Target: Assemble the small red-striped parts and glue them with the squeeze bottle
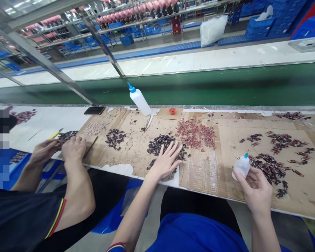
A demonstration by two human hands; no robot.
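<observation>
My left hand (166,161) lies flat with fingers spread on a heap of small dark wired parts (161,142) on the cardboard sheet (204,168). My right hand (256,190) grips a small white squeeze bottle (241,166) with a blue tip, held upright beside another pile of dark and red parts (270,168). A spread of red parts (195,133) lies between and beyond my hands.
A larger white bottle (139,99) with a blue nozzle leans at the bench's far edge, near a red cap (172,111) and a black phone (93,110). A co-worker's two hands (60,148) work on parts at my left. A green conveyor belt (225,85) runs behind.
</observation>
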